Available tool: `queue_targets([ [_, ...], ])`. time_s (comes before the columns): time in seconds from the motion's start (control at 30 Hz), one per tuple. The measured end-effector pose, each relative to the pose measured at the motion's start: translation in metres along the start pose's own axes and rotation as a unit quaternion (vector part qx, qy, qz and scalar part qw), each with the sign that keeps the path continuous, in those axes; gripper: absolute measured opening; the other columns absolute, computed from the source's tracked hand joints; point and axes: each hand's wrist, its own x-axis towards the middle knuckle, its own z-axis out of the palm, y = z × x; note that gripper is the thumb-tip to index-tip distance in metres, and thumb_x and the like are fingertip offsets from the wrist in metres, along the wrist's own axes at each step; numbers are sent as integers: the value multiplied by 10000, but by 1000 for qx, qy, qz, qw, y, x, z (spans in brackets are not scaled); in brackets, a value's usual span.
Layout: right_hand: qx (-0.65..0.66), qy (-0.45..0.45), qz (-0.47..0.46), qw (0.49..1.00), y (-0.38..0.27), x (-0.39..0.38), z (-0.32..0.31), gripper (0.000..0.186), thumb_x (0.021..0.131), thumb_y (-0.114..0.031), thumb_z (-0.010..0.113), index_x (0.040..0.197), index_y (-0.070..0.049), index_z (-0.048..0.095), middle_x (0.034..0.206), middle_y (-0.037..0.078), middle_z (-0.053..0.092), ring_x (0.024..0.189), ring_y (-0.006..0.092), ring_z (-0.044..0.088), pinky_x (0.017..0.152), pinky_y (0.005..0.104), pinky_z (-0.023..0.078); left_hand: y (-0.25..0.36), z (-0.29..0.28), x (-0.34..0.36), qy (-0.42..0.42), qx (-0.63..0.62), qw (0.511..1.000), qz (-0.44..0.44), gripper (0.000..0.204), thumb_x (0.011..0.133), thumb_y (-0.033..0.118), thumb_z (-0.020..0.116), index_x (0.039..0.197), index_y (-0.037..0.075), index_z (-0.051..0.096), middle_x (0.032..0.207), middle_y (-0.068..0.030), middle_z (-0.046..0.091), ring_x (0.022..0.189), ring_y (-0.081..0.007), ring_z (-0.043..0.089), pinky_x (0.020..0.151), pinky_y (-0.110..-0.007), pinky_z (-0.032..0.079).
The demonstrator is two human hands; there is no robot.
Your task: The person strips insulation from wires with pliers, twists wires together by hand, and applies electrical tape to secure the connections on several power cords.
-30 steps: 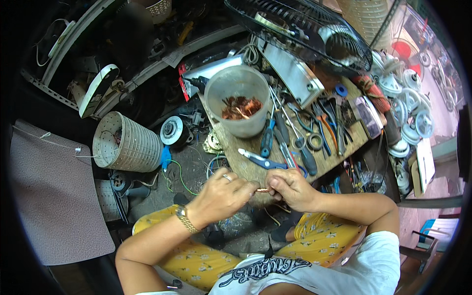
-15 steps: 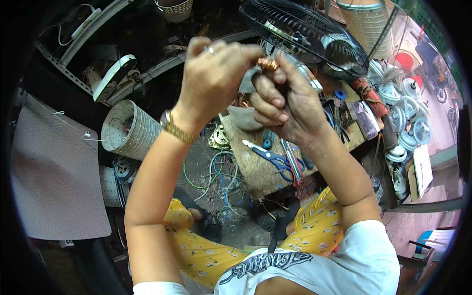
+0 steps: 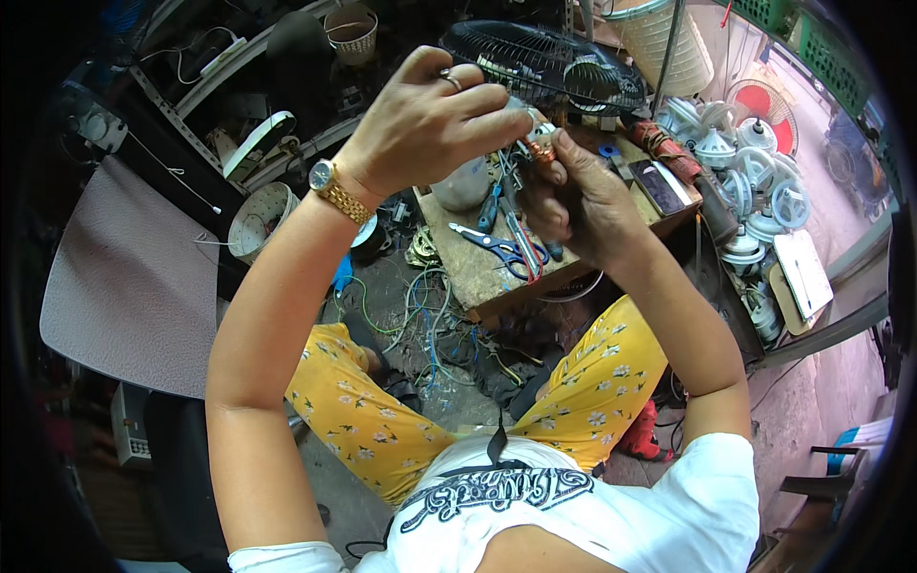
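Observation:
A small coil of copper wire point(image 3: 541, 150) is pinched between the thumb and fingers of my right hand point(image 3: 597, 201), raised over the wooden bench. My left hand point(image 3: 439, 119), with a ring and a gold wristwatch point(image 3: 334, 189), is closed with its fingertips at the coil's left end. The exact hold of those fingertips is partly hidden. Below the hands on the bench lie blue-handled scissors point(image 3: 501, 250), a red-and-grey cutter knife point(image 3: 523, 244) and a blue-handled tool point(image 3: 489, 210). A pale rounded container point(image 3: 463, 186) stands behind my left wrist.
A black fan cage point(image 3: 544, 62) stands behind the bench point(image 3: 478, 286). White plastic parts point(image 3: 750, 181) are heaped at the right. A perforated bucket point(image 3: 263, 220) is at the left, with loose wires point(image 3: 420, 315) on the floor. A red power tool point(image 3: 645, 435) lies by my right leg.
The view has shifted, so the bench sits lower and further left. Both hands stay together at the copper coil; the left fingers have dipped slightly toward it.

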Motion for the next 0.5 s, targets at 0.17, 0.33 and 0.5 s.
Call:
queue_targets([
  [0.17, -337, 136, -154, 919, -26, -15, -47, 354, 986, -397, 452, 831, -83, 509, 606, -28, 465, 525, 32, 417, 479, 196, 337, 29, -17, -17, -43, -78, 980, -178, 414, 799, 186, 662, 1197, 202, 551, 1102, -58, 497, 1067, -259, 472, 933, -403, 360],
  [0.33, -514, 194, -211, 809, -25, -9, -76, 327, 978, -306, 502, 899, -2, 596, 710, 35, 600, 660, 77, 555, 588, 244, 428, 63, -35, -77, -97, -176, 924, -325, 438, 780, 122, 685, 1196, 158, 553, 1080, -85, 497, 1012, -288, 494, 857, -407, 405],
  [0.5, -654, 185, -225, 698, -11, 13, -68, 283, 952, -278, 490, 961, -32, 627, 843, 151, 670, 789, 322, 655, 686, 379, 486, 89, -22, -121, -119, -273, 864, -405, 363, 793, 64, 665, 1147, 75, 585, 1050, -124, 481, 970, -305, 520, 828, -358, 438],
])
